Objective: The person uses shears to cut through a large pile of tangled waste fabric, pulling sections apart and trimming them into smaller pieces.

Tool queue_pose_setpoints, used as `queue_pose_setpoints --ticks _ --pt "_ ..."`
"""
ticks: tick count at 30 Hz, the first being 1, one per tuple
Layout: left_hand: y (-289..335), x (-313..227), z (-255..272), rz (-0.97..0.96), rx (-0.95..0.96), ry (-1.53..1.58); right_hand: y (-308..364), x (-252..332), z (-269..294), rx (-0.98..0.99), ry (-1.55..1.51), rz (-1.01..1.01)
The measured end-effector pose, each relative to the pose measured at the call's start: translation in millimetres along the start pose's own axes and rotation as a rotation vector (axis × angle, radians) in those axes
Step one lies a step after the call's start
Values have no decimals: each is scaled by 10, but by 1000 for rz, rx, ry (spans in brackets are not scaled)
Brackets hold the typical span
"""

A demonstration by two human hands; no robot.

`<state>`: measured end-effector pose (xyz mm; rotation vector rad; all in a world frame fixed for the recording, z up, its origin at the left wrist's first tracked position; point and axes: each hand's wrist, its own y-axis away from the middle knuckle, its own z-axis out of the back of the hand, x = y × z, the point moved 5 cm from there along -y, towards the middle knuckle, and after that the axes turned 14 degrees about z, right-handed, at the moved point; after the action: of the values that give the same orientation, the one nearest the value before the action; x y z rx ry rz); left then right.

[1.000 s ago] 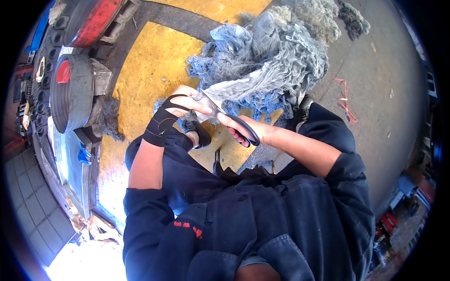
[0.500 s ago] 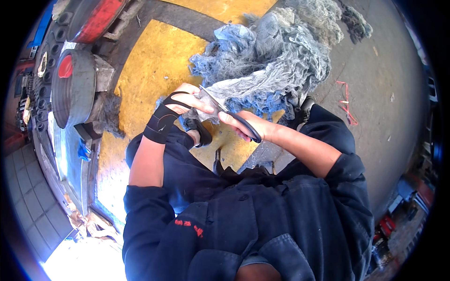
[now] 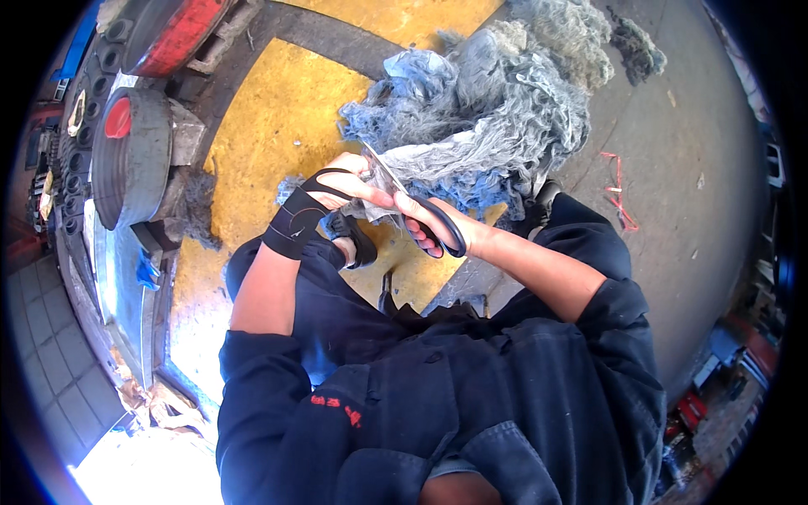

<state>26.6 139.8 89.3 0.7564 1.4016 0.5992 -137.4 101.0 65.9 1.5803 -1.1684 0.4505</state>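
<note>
The left hand (image 3: 347, 182), with a black wrap (image 3: 295, 222) on its wrist, pinches the near end of the ragged cloth (image 3: 513, 118) between its fingers. The right hand's (image 3: 438, 217) fingers are curled around the black handles of the scissors (image 3: 385, 167), whose blades point up and left at the cloth's end. The grey-blue heap lies on the floor (image 3: 690, 185), over the right edge of its yellow patch (image 3: 278, 118).

A large, scuffed yellow floor patch (image 3: 286, 109) is bordered on its far side by a dark grey strip (image 3: 337, 42), with a second yellow patch (image 3: 421, 18) beyond that. To the large patch's right spreads grey, stained floor (image 3: 682, 194); to its left, past a pale shiny panel (image 3: 122, 269), lie grey square tiles (image 3: 63, 370). White glare (image 3: 151, 471) lies by its near end.
</note>
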Motion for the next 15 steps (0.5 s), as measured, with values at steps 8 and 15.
queue_pose_setpoints --ticks 8,15 --pt "-107 57 -125 30 85 -63 115 369 90 -32 -29 112" --pt "-183 110 276 -104 -206 275 31 417 585 -452 -317 181"
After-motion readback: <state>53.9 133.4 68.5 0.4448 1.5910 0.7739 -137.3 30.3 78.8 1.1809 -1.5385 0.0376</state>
